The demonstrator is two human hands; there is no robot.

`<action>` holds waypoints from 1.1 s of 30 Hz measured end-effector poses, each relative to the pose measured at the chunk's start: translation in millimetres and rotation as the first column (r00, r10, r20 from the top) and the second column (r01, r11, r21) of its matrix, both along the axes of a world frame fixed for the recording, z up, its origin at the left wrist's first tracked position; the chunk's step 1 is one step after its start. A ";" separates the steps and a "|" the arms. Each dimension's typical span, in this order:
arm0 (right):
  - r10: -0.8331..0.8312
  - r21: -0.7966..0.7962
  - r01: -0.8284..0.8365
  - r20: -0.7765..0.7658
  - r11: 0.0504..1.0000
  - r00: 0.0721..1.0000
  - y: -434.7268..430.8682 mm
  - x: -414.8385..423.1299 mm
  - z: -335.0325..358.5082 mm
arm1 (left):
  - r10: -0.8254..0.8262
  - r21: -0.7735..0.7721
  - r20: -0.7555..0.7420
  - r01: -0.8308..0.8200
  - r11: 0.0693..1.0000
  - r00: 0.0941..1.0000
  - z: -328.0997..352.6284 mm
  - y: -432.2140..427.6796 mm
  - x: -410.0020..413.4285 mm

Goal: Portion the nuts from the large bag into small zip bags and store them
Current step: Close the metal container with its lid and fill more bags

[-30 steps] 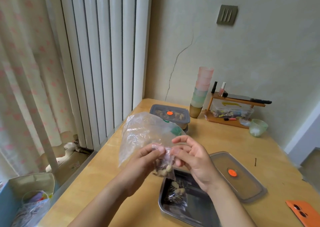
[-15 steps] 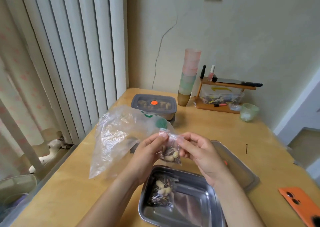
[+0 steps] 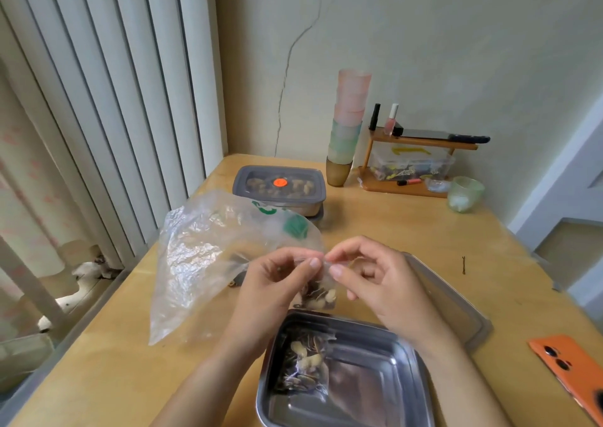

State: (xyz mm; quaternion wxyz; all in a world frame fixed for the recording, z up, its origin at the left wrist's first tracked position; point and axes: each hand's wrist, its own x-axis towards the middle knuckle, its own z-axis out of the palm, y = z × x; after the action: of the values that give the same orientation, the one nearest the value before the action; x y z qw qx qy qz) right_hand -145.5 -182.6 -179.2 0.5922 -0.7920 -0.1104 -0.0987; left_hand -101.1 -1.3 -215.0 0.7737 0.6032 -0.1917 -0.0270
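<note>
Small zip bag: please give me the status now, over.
Left hand and right hand both pinch top of small zip bag. Nuts inside, hanging by steel tray far rim. One filled bag in tray. Nothing in the way.

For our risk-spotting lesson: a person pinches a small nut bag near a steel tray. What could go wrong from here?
1. The left hand and right hand pinch only the top of the small zip bag; an unsealed strip could spill nuts.
2. The large bag, slack behind the left hand, may get dragged.
</note>
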 end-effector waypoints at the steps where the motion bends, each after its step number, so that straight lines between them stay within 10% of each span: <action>1: 0.000 -0.039 0.000 -0.002 0.999 1.000 -1.3 -0.2 -0.1 | 0.004 -0.004 0.001 -0.004 1.000 1.000 0.2 0.1 0.0; 9: -0.281 0.221 0.297 -0.100 0.929 0.955 -5.3 4.8 -3.8 | 0.035 -0.007 -0.014 -0.035 0.999 0.999 -0.5 2.0 4.6; 16: -0.074 -0.005 0.074 -0.128 0.997 0.989 4.6 3.0 -5.7 | 0.007 0.008 0.008 -0.007 1.000 1.000 -2.6 2.4 4.4; 33: -0.123 0.244 0.142 -0.089 0.959 0.988 10.5 7.1 -12.0 | -0.020 -0.110 -0.124 0.006 0.994 0.992 3.4 -0.1 0.7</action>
State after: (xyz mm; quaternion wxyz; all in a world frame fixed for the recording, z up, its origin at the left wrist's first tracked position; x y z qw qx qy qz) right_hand -138.4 -172.1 -191.1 0.6829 -0.7198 -0.0221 -0.1224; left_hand -100.4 -1.5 -211.6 0.8160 0.5557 -0.1477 -0.0592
